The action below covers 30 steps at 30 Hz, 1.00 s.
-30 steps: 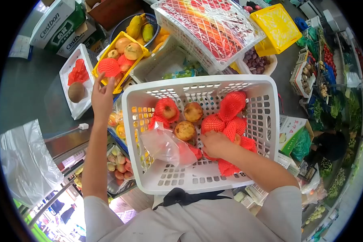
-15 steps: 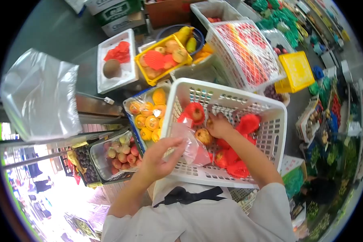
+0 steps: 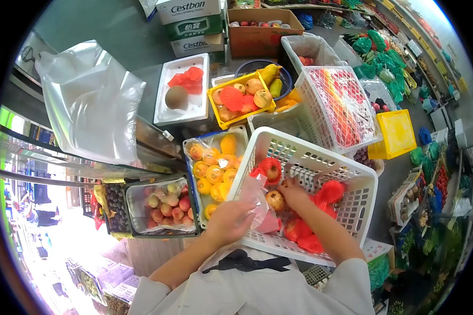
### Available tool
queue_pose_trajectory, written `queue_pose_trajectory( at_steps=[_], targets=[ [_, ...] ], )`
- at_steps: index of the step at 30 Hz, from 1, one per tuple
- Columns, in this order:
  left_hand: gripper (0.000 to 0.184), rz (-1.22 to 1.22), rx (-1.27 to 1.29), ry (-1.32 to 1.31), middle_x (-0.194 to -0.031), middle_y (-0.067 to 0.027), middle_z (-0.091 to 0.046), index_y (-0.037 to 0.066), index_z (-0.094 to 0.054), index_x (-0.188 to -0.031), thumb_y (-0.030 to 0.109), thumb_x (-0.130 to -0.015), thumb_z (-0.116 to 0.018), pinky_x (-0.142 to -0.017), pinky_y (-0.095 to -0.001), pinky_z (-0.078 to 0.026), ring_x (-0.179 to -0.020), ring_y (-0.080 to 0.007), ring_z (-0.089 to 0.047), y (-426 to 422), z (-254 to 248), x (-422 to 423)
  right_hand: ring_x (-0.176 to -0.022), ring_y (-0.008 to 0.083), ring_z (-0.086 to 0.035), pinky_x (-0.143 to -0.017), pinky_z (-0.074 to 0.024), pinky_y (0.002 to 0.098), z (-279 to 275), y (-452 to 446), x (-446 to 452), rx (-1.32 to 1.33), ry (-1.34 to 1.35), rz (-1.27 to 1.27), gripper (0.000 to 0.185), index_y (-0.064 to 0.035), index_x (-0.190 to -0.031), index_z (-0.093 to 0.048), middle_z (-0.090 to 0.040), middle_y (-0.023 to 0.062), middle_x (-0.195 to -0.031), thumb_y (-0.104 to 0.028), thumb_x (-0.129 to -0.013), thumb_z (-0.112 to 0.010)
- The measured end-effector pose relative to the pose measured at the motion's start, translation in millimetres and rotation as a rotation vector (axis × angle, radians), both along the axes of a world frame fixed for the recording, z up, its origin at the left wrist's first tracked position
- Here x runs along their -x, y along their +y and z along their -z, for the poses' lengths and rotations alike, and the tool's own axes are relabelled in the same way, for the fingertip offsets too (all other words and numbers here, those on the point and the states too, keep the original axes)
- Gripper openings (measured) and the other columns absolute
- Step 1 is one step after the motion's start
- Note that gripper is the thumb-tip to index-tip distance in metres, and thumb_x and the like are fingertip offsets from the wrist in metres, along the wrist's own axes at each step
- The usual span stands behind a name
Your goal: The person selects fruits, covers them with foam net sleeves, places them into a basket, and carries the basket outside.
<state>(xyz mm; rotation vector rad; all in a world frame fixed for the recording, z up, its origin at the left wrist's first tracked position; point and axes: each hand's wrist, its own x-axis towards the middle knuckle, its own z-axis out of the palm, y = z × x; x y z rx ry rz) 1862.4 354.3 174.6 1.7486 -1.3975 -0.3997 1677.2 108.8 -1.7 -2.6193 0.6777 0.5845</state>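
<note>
Pomegranate [image 3: 274, 201] seated just beside right fingers [image 3: 285, 185], plastic bag [image 3: 255, 195] by left fingers [image 3: 243, 208], both grips indiscernible.

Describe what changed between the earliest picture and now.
The left hand has left the yellow rectangular plastic crate and drawn in toward the body, beside the clear plastic bag in the white perforated plastic basket. The right hand has shifted from the red-netted round fruit to the bare brown round fruit; its grip is hidden. The bag remains inside the basket; the crate's fruit looks unmoved.
</note>
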Motion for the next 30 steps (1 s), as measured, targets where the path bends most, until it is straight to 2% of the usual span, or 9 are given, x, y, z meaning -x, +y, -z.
queue_pose_trajectory(
  at_steps=[2,9,11,18,20,21,26,29,30],
  targets=[
    [0.035,0.012,-0.028,-0.014,-0.116,-0.0099,-0.073,0.011,-0.068,-0.123,0.016,-0.089,-0.076,-0.086,-0.043,-0.054,-0.099,-0.0328,-0.068,1.6,-0.5,0.4,-0.127,0.0421,-0.054,-0.101,-0.0519,0.0509,36.7,-19.7,15.5,-0.003,-0.162,-0.034,0.072,-0.0178,-0.132,-0.06,-0.058,0.0198,-0.134,-0.027,-0.066,-0.088],
    [0.049,-0.045,-0.121,0.471,-0.129,-0.0124,-0.065,0.008,-0.059,-0.134,0.021,-0.091,-0.079,-0.088,-0.037,-0.056,-0.104,-0.0242,-0.069,-11.2,-14.5,-11.4,-0.12,0.0368,-0.061,-0.105,-0.0505,0.0426,-155.5,-1.4,-0.2,-0.532,-0.507,0.304,0.08,-0.008,-0.141,-0.051,-0.055,0.0193,-0.134,-0.023,-0.072,-0.089],
    [0.057,-0.058,-0.087,0.61,-0.135,-0.0133,-0.061,0.007,-0.055,-0.139,0.022,-0.091,-0.081,-0.091,-0.0359,-0.056,-0.108,-0.0219,-0.068,-27.4,-24.7,-16.0,-0.133,0.0242,-0.054,-0.105,-0.0505,0.0377,-201.9,20.3,-15.7,-0.672,-0.726,0.199,0.085,-0.0086,-0.145,-0.045,-0.053,0.0138,-0.141,-0.011,-0.073,-0.092],
    [0.075,0.04,-0.011,1.319,-0.133,-0.0099,-0.058,0.009,-0.042,-0.147,0.028,-0.085,-0.08,-0.1,-0.0393,-0.056,-0.121,-0.0229,-0.062,-65.7,-27.2,-49.9,-0.144,0.0383,-0.042,-0.117,-0.0393,0.0468,-240.5,49.2,-20.4,-0.419,-0.874,0.104,0.081,-0.008,-0.152,-0.041,-0.04,0.0204,-0.155,-0.014,-0.083,-0.085],
    [0.068,-0.084,0.069,1.274,-0.131,-0.0093,-0.059,0.009,-0.042,-0.143,0.024,-0.087,-0.078,-0.096,-0.0389,-0.058,-0.116,-0.0227,-0.063,-75.4,-20.3,-90.4,-0.142,0.0387,-0.044,-0.116,-0.0404,0.0458,-224.6,37.5,4.7,-0.375,-0.729,0.207,0.078,-0.0072,-0.151,-0.043,-0.042,0.0212,-0.153,-0.018,-0.085,-0.083],
    [0.065,-0.192,0.178,0.778,-0.129,-0.0104,-0.058,0.01,-0.042,-0.14,0.021,-0.088,-0.079,-0.09,-0.0377,-0.06,-0.11,-0.022,-0.065,-86.6,11.3,-124.4,-0.14,0.0391,-0.046,-0.115,-0.0414,0.0448,-214.0,32.9,19.9,-0.332,-0.573,0.3,0.075,-0.0064,-0.15,-0.044,-0.043,0.022,-0.152,-0.021,-0.087,-0.082],
    [0.085,-0.853,-0.025,0.667,-0.124,-0.0136,-0.057,0.009,-0.038,-0.138,0.036,-0.077,-0.092,-0.062,-0.034,-0.06,-0.096,-0.0229,-0.066,-152.9,89.9,-263.5,-0.133,0.0413,-0.052,-0.109,-0.0468,0.0462,-169.7,30.0,70.1,-0.231,-0.169,0.285,0.065,-0.0025,-0.142,-0.052,-0.054,0.0243,-0.142,-0.029,-0.088,-0.077],
    [0.094,-0.987,-0.192,0.517,-0.123,-0.0167,-0.063,0.007,-0.049,-0.14,0.043,-0.067,-0.096,-0.054,-0.0338,-0.059,-0.092,-0.0256,-0.069,-160.8,187.7,-358.2,-0.127,0.0395,-0.055,-0.105,-0.0493,0.0461,-166.5,37.3,70.5,-0.211,-0.068,0.202,0.058,0.0,-0.137,-0.055,-0.059,0.0214,-0.135,-0.03,-0.09,-0.072],
    [0.098,-0.989,-0.258,0.43,-0.127,-0.0189,-0.064,0.005,-0.049,-0.143,0.045,-0.067,-0.096,-0.067,-0.0379,-0.062,-0.1,-0.0282,-0.069,-161.3,195.3,-368.7,-0.125,0.0381,-0.057,-0.102,-0.0503,0.0457,-167.3,41.4,67.8,-0.221,-0.07,0.19,0.056,0.0009,-0.135,-0.056,-0.061,0.0198,-0.133,-0.029,-0.09,-0.071]
  ],
)
